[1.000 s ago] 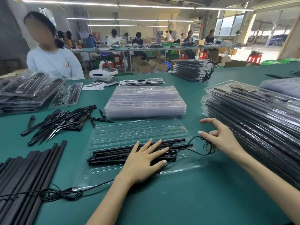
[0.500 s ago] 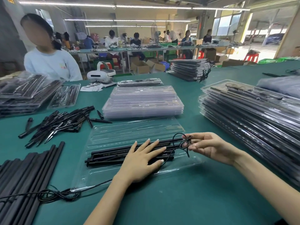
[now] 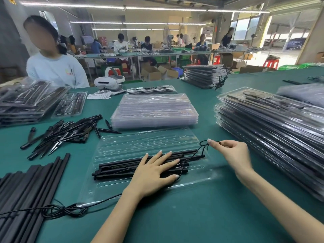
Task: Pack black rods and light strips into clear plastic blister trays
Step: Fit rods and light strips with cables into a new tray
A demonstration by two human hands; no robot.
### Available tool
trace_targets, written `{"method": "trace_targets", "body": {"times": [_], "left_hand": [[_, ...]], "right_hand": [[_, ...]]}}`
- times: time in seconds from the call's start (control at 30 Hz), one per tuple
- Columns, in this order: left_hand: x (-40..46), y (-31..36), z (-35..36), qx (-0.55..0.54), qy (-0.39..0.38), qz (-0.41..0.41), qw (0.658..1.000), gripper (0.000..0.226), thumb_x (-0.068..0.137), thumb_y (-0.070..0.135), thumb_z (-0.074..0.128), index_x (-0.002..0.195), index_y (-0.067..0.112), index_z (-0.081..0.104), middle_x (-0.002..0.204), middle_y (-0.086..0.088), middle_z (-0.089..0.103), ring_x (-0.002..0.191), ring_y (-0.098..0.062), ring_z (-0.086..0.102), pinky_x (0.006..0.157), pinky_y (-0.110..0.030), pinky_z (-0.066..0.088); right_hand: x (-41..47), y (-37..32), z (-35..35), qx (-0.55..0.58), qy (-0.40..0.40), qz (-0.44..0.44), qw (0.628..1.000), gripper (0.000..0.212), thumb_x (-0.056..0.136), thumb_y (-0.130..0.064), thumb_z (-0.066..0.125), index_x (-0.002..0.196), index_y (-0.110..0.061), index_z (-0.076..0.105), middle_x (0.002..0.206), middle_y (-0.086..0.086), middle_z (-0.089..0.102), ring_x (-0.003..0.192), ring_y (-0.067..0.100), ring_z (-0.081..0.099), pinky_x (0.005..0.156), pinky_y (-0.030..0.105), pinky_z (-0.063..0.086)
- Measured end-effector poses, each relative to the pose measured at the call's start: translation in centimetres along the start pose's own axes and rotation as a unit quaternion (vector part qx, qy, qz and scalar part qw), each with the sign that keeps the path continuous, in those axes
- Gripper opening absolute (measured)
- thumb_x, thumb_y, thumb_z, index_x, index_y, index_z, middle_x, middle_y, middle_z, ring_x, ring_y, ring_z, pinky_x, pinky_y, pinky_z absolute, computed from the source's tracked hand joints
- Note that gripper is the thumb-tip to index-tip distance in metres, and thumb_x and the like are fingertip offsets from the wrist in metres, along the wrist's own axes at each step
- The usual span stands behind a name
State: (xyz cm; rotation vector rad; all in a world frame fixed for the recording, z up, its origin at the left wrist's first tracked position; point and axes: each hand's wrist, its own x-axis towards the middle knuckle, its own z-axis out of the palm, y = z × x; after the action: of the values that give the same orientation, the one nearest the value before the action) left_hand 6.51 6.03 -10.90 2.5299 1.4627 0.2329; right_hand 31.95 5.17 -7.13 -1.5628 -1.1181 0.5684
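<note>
While our left hand (image 3: pixel 154 172) lies spread flat on the black rods (image 3: pixel 122 168) in the open tray (image 3: pixel 149 142), our right hand (image 3: pixel 233 155) pinches the thin black cord (image 3: pixel 203 146) just right of them. Packed trays (image 3: pixel 273 123) sit stacked far right.

Black rods (image 3: pixel 122 170), teal table (image 3: pixel 201 216).

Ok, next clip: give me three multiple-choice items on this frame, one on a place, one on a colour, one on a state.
1. Where does the stack of empty clear trays sit?
A. just beyond the open tray
B. on the packed pile at right
C. at the table's near edge

2. What colour is the table?
A. white
B. green
C. red

3. What is the right hand doing?
A. lying flat on the table
B. pinching the black cord
C. lifting a tray

Answers: 1 A, the stack lies right behind the open tray. 2 B, bare green surface shows all round. 3 B, its fingers close on the cord, while the left hand presses the rods.
</note>
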Motion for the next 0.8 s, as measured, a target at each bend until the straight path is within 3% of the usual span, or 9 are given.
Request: {"method": "trace_targets", "body": {"times": [0.07, 0.17, 0.27, 0.33, 0.37, 0.5, 0.67, 0.8], "left_hand": [[0.0, 0.0, 0.0, -0.008, 0.003, -0.004, 1.0, 0.051, 0.088, 0.071, 0.033, 0.136, 0.067, 0.017, 0.154, 0.031, 0.001, 0.143, 0.004, -0.007, 0.119, -0.037, -0.01], [0.0, 0.1, -0.1, -0.029, 0.005, -0.014, 0.999, 0.055, 0.082, 0.076, 0.038, 0.134, 0.067, 0.023, 0.154, 0.032, 0.006, 0.143, 0.005, -0.004, 0.119, -0.038, -0.009], [0.2, 0.4, -0.3, -0.047, 0.001, -0.024, 0.999, 0.054, 0.082, 0.075, 0.04, 0.134, 0.066, 0.027, 0.154, 0.029, 0.01, 0.144, 0.003, -0.003, 0.118, -0.041, -0.01], [0.2, 0.5, -0.3, -0.047, -0.006, -0.021, 0.999, 0.05, 0.086, 0.072, 0.037, 0.135, 0.065, 0.026, 0.156, 0.027, 0.01, 0.145, 0.0, -0.004, 0.117, -0.044, -0.012], [0.2, 0.5, -0.3, -0.048, -0.006, -0.019, 0.999, 0.048, 0.088, 0.069, 0.035, 0.135, 0.065, 0.026, 0.156, 0.026, 0.01, 0.145, -0.001, -0.005, 0.117, -0.045, -0.013], [0.4, 1.0, -0.2, -0.054, 0.013, -0.038, 0.998, 0.042, 0.093, 0.063, 0.034, 0.135, 0.058, 0.035, 0.155, 0.025, 0.017, 0.146, -0.004, -0.002, 0.114, -0.056, -0.013], [0.9, 2.4, 0.2, -0.081, 0.045, -0.083, 0.992, 0.037, 0.094, 0.061, 0.031, 0.122, 0.048, 0.052, 0.147, 0.023, 0.031, 0.147, -0.009, 0.006, 0.108, -0.064, -0.015], [1.1, 2.8, 0.2, -0.066, 0.05, -0.091, 0.992, 0.033, 0.097, 0.056, 0.031, 0.124, 0.052, 0.049, 0.144, 0.019, 0.033, 0.147, -0.012, 0.008, 0.103, -0.069, -0.015]], "right_hand": [[-0.4, 0.0, 0.2, -0.1, 0.024, -0.064, 0.993, 0.045, 0.057, -0.067, 0.075, 0.059, -0.023, 0.068, 0.05, 0.001, 0.051, 0.053, 0.015, 0.041, 0.055, 0.032, 0.034], [-0.7, -0.5, 0.1, -0.184, 0.027, -0.163, 0.969, 0.038, 0.054, -0.072, 0.069, 0.063, -0.035, 0.069, 0.062, -0.007, 0.053, 0.061, 0.012, 0.047, 0.057, 0.03, 0.034], [-0.1, -0.4, -0.5, -0.153, -0.019, -0.236, 0.96, 0.023, 0.059, -0.047, 0.081, 0.07, -0.028, 0.073, 0.099, -0.003, 0.05, 0.095, 0.013, 0.042, 0.087, 0.02, 0.033], [0.5, 0.1, -1.3, -0.115, -0.056, -0.237, 0.963, 0.017, 0.065, -0.032, 0.083, 0.072, -0.02, 0.072, 0.112, -0.004, 0.052, 0.107, 0.011, 0.043, 0.095, 0.009, 0.028], [0.8, 0.4, -1.7, -0.102, -0.069, -0.233, 0.965, 0.015, 0.069, -0.025, 0.082, 0.073, -0.017, 0.069, 0.116, -0.005, 0.054, 0.111, 0.011, 0.045, 0.098, 0.011, 0.029], [1.3, 1.9, -2.6, -0.047, -0.137, -0.211, 0.967, 0.02, 0.078, -0.01, 0.076, 0.073, -0.011, 0.056, 0.118, -0.012, 0.061, 0.11, 0.016, 0.055, 0.095, 0.031, 0.041], [1.2, 2.8, -3.8, -0.043, -0.212, -0.257, 0.942, 0.029, 0.075, -0.018, 0.076, 0.069, -0.011, 0.049, 0.117, -0.014, 0.066, 0.109, 0.018, 0.055, 0.09, 0.019, 0.041], [1.3, 2.9, -4.3, -0.089, -0.268, -0.295, 0.913, 0.037, 0.072, -0.026, 0.079, 0.062, -0.015, 0.044, 0.113, -0.013, 0.069, 0.112, 0.015, 0.056, 0.095, 0.024, 0.04]]}}
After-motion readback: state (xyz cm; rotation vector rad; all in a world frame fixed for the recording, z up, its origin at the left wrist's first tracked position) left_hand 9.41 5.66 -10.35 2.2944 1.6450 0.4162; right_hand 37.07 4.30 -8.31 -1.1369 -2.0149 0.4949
